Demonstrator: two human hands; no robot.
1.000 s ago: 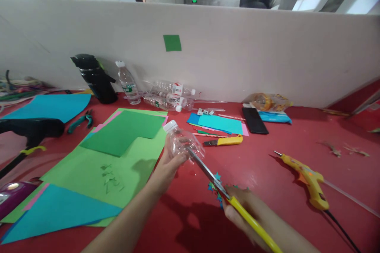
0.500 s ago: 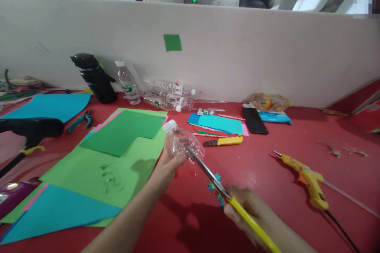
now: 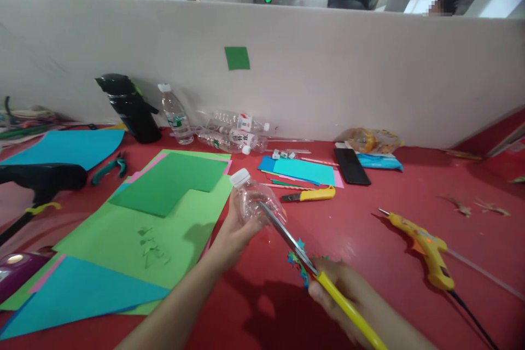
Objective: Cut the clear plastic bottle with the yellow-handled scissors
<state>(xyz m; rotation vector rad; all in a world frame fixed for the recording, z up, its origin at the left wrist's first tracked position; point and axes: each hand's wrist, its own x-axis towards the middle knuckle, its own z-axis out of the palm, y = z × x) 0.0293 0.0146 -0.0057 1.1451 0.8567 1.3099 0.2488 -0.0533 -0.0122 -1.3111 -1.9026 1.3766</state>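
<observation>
The red table [image 3: 361,229] spread all round the yellow cutter [image 3: 318,194]. Left of that cutter lay the light green sheet [image 3: 115,235], which my left arm, crossing its edge, could have dragged askew. On my side of the cutter, my right hand [image 3: 340,284] was wrapped round the long yellow-handled scissors [image 3: 287,238]; a skid on slick plastic could have driven their tips into my other fingers. Well right of the cutter rested the glue gun [image 3: 430,260], perhaps hot, a burn risk for a stray elbow. Just left of the cutter, my left hand [image 3: 238,232] was curled round the clear bottle piece [image 3: 250,194]; too hard a squeeze could have buckled its thin wall. Nearer me than the cutter, the paper stars [image 3: 304,272] could have scattered under my wrist.
</observation>
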